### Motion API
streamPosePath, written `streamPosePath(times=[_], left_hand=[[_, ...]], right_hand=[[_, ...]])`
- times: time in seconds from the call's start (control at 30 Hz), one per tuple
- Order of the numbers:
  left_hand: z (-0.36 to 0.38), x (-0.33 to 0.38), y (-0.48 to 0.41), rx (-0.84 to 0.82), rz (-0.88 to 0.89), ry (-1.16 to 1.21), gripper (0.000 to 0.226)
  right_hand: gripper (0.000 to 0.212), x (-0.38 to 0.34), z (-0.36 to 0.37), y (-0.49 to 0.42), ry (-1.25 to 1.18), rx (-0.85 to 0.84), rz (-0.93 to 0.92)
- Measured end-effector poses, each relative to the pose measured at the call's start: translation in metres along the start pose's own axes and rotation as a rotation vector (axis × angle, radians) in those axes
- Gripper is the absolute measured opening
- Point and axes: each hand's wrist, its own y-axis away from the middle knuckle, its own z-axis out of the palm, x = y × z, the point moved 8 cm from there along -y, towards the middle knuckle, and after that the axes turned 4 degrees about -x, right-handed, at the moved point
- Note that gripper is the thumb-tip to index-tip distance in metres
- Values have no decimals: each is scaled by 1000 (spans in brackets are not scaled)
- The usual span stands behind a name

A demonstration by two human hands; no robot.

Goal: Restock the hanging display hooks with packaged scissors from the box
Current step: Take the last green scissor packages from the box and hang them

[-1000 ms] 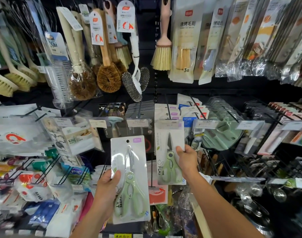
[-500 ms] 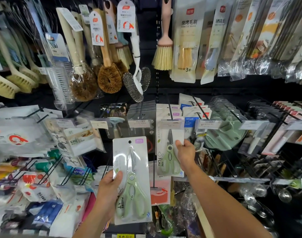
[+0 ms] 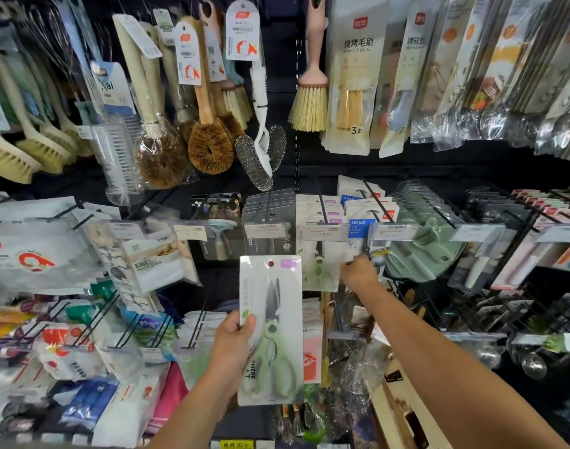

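A dark display wall fills my view, crowded with hooks. My left hand (image 3: pixel 231 345) grips a scissors pack (image 3: pixel 272 319) by its left edge, thumb across the front, card upright, hang hole at the top. Up and right of it, a hung pack (image 3: pixel 320 270) of the same scissors sits on a hook (image 3: pixel 322 207) behind a price tag (image 3: pixel 322 231). My right hand (image 3: pixel 358 273) is at that pack's right edge with fingers curled; I cannot tell whether they pinch it.

Around the right hand it is tight: a blue card (image 3: pixel 358 228) just above, green boards (image 3: pixel 423 251) close on the right, grey packs (image 3: pixel 267 209) beyond the hung pack on the left. Brushes (image 3: pixel 209 144) hang well above both hands. White bags (image 3: pixel 34 257) crowd the hooks left of my left hand.

The held pack's top edge lies just below the grey packs' tag. There is a dark gap left of it, above my left hand. The hook's tip, behind its tag, faces me.
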Motion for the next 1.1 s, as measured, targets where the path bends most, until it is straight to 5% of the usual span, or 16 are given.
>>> streamPosePath(times=[0.1, 0.37, 0.63, 0.8, 1.1], left_hand=[[8, -1, -6, -12, -8, -2, 20], [13, -17, -14, -12, -47, -18, 18], [27, -24, -20, -53, -79, -27, 18], [47, -10, -24, -78, -51, -58, 19], [87, 28, -44, -158, 66, -75, 20]], right_hand=[[15, 0, -12, 15, -79, 44, -105], [39, -51, -33, 61, -558, -21, -275], [33, -59, -49, 80, -670, 42, -311], [11, -79, -67, 88, -614, 44, -397], [12, -99, -79, 81, -608, 2, -391]])
